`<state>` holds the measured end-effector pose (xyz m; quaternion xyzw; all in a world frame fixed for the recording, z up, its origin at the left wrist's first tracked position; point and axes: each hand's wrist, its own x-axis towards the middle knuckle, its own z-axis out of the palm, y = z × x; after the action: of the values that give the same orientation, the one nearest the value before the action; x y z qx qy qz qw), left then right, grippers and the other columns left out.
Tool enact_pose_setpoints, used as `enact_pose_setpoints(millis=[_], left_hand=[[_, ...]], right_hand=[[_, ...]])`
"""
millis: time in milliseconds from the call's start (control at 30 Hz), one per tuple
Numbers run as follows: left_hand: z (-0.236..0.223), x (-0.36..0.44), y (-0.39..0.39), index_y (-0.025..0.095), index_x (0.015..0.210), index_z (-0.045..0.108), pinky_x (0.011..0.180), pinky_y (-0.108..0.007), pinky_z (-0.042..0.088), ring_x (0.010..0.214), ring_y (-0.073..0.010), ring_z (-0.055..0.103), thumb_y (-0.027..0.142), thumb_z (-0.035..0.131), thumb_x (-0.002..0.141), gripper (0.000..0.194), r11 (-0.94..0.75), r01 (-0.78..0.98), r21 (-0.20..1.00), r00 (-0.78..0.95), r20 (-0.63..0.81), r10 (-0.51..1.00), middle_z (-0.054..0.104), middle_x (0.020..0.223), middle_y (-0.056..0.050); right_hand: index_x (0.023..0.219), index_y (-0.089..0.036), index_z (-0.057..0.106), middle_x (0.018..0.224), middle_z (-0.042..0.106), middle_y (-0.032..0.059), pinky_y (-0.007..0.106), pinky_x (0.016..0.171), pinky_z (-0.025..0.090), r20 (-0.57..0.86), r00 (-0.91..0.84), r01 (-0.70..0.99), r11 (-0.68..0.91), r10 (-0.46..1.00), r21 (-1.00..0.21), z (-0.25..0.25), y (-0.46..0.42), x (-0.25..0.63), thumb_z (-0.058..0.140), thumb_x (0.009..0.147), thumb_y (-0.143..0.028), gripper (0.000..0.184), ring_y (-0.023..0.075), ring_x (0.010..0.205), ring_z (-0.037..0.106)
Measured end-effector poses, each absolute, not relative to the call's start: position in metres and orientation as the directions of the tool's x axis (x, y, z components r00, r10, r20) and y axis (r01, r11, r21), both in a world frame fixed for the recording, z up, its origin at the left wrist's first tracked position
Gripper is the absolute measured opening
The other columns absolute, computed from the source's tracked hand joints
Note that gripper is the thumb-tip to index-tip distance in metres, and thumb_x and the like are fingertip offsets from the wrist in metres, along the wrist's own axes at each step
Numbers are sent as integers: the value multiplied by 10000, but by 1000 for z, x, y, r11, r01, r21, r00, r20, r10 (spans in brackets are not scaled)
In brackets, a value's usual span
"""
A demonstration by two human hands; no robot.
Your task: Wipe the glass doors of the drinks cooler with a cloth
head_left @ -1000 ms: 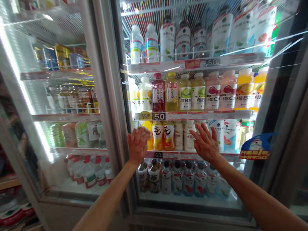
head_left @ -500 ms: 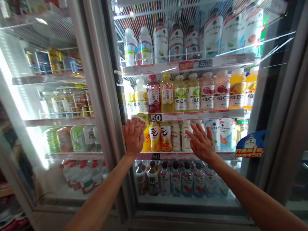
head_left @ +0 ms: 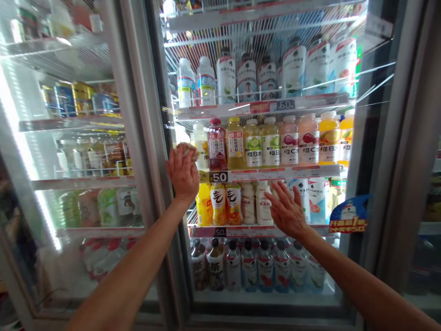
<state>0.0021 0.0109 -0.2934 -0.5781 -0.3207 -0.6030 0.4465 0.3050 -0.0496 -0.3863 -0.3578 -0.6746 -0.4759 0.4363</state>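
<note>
My left hand presses a light, crumpled cloth against the glass door of a drinks fridge, near the door's left edge. Most of the cloth is hidden under the fingers. Spread out, with nothing in it, my right hand is at the glass in front of the third shelf; whether the palm touches cannot be made out. Behind the glass door stand rows of bottles, among them a dark red bottle and a yellow-capped bottle to the right of the cloth.
A metal door frame runs down left of my left hand, with another glass-fronted section of cans and bottles beyond it. A blue and red sticker is on the right part of the door. Price strips line the shelves.
My left hand has slid the cloth up and slightly left over the glass. My right hand stays at about the same place while the view has tilted up a little.
</note>
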Motion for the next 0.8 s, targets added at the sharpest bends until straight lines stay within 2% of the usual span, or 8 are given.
enact_pose_setpoints(millis=[67,233,300,367,467,533,700,800], left_hand=[[-286,11,9,204,1288,434,1131,-419,142,1375,-191,145,189,405,853,436,-405,911,-79,12,986,-164,355,1418,-67],[-314,38,-6,285,1262,444,1137,-425,129,1375,-181,139,184,443,843,432,-398,621,-676,676,718,-165,423,1376,29],[-307,35,-3,302,1260,439,1140,-407,127,1369,-165,164,198,450,848,425,-385,549,-742,752,640,-161,425,1373,52],[-286,23,5,274,1266,435,1138,-399,139,1363,-163,188,220,443,858,411,-377,717,-587,574,803,-159,405,1390,30],[-257,11,15,178,1296,402,1118,-448,174,1370,-194,155,225,383,884,416,-374,918,-131,61,979,-194,327,1434,-59],[-257,16,14,173,1308,392,1114,-458,180,1376,-205,131,219,368,884,426,-370,927,-63,-12,980,-196,322,1434,-74],[-294,38,-5,295,1314,372,1142,-409,129,1380,-168,105,207,440,844,482,-347,611,-712,698,691,-189,370,1411,24],[-279,25,-3,306,1322,348,1148,-400,120,1377,-158,122,227,458,838,502,-335,567,-753,755,637,-154,353,1421,32]], right_hand=[[1399,-329,198,1501,189,19,494,1111,128,957,-288,929,252,31,272,-367,-51,313,461,821,-199,649,227,1354,249],[1406,-321,186,1505,176,17,507,1103,126,979,-206,966,160,-13,205,-336,-44,326,477,820,-230,661,249,1363,217],[1404,-323,194,1502,187,15,505,1101,133,976,-216,964,153,-17,216,-336,-40,327,475,821,-234,654,249,1363,220],[1401,-328,203,1500,194,10,500,1100,141,976,-219,963,156,-21,219,-338,-39,327,475,820,-228,650,246,1361,225],[1399,-329,212,1497,201,9,493,1099,152,975,-222,962,160,-27,223,-339,-39,326,481,816,-220,651,243,1357,237],[1396,-325,225,1493,216,12,491,1097,161,975,-219,961,161,-40,223,-339,-40,326,484,816,-220,644,245,1354,246],[1376,-308,290,1475,270,24,490,1097,167,975,-216,960,167,-60,223,-339,-38,327,482,815,-228,598,246,1348,261],[1359,-300,328,1467,290,29,490,1098,164,979,-198,964,173,-54,204,-339,-37,327,468,822,-223,561,240,1346,267]])
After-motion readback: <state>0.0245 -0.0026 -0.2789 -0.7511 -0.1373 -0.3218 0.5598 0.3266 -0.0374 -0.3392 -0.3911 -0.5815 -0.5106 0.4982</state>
